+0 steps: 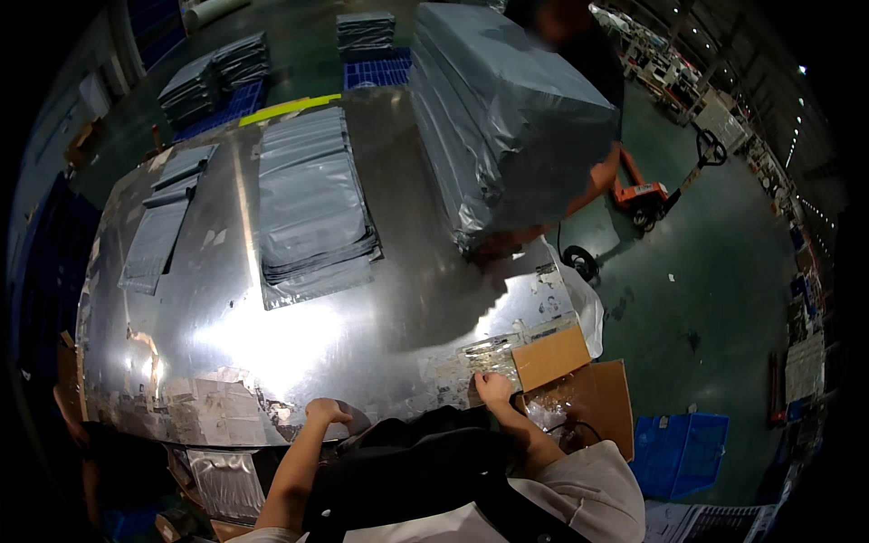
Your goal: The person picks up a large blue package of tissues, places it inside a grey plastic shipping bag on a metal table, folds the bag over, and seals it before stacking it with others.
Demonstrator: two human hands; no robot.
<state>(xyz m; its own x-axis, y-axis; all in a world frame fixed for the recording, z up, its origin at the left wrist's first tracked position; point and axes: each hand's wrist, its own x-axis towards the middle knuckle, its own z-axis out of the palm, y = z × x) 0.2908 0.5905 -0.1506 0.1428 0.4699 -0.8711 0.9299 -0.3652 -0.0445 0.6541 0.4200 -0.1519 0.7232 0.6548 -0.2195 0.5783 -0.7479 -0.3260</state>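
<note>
My left hand point(328, 413) rests at the near edge of the metal table point(398, 312), fingers curled in and thumb pointing right, with nothing seen in it. Farther right, my right hand point(493, 387) lies loosely closed on the taped, worn part of the tabletop, beside a cardboard flap point(550, 355). Nothing shows in that hand either. Across the table, another person's hands point(593, 181) hold a tall block of stacked grey plastic bags point(507, 118) at its side and lower end. A flat pile of grey plastic bags point(312, 199) lies left of it on the table.
Thinner grey bags point(163, 226) lie at the table's left. Beyond the far edge, bag stacks point(365, 34) stand on blue pallets point(376, 72). An open cardboard box point(597, 403) and a blue crate point(681, 452) are at my right. An orange pallet jack point(643, 195) stands behind.
</note>
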